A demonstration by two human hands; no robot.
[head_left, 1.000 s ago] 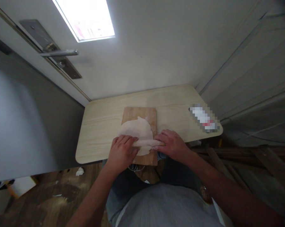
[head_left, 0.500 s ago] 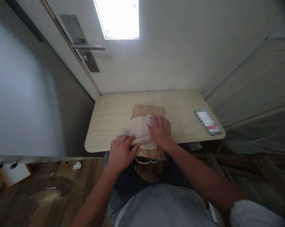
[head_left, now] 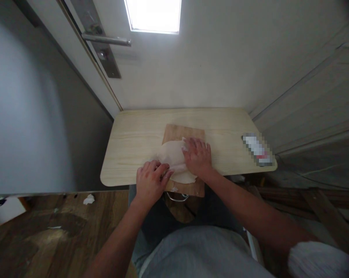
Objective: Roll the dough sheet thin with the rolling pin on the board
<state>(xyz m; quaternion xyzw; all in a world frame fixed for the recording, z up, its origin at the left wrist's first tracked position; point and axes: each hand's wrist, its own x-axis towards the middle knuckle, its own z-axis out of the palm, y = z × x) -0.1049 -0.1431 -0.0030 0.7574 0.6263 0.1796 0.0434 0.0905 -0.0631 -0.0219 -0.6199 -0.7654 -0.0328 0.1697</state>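
A thin, pale sheet of dough [head_left: 172, 151] lies over a small wooden board [head_left: 183, 132], both near the front edge of the table. Across the sheet, between my hands, runs a raised fold or roll; what is inside it, if anything, is hidden. My left hand [head_left: 151, 178] is closed at the dough's left edge, thumb and forefinger pressed together on the end of the ridge. My right hand [head_left: 198, 156] lies over the right side of the sheet, fingers extended and slightly apart. White residue shows on the fingers and the board's near end.
The light wooden table [head_left: 133, 135] stands against a white door with a metal handle [head_left: 107, 39]. A blurred-out, phone-shaped object [head_left: 257, 150] rests at its right end. A crumpled white scrap [head_left: 89, 199] lies on the floor at left.
The view has shifted slightly. Both hands stay on the dough, and the flap on the near side of the ridge now shows a little larger. The board and phone-shaped object keep their places.
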